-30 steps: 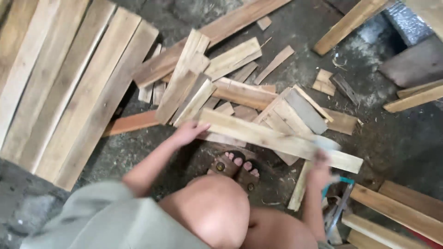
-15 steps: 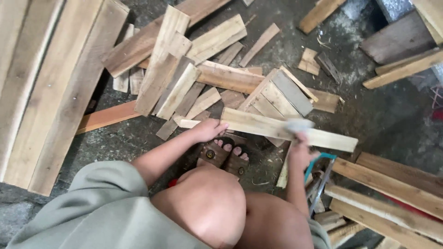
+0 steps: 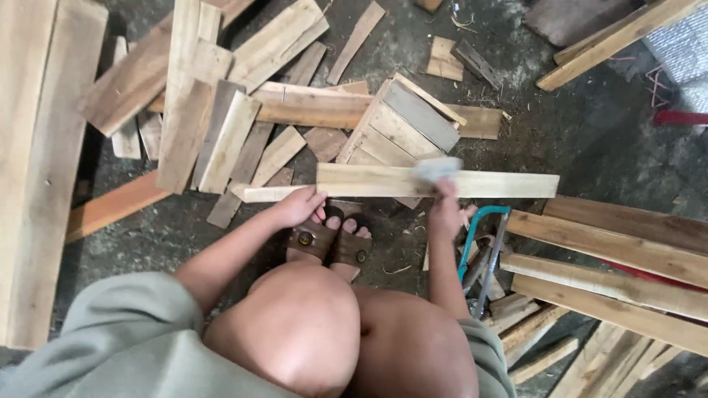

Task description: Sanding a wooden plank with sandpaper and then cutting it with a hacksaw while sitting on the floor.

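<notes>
Rough concrete floor strewn with offcuts. Pale plank (image 3: 435, 182) lying left to right, just beyond sandalled feet (image 3: 332, 239). Left hand (image 3: 299, 206) pressed on its near-left end, clasp unclear; right hand (image 3: 445, 210) at mid-length, clenched on grey pad (image 3: 436, 169). Hacksaw (image 3: 483, 247) near right.

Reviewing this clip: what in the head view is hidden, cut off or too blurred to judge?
- Pale thing under the right hand: motion-blurred, kind unclear, grip uncertain.
- Left hand at the plank end: fingers curl out of sight.
- Saw: partly behind the right forearm and offcuts.
- Sandals: heels covered by the knees.
- Long boards on the left: cut by the frame edge.
</notes>
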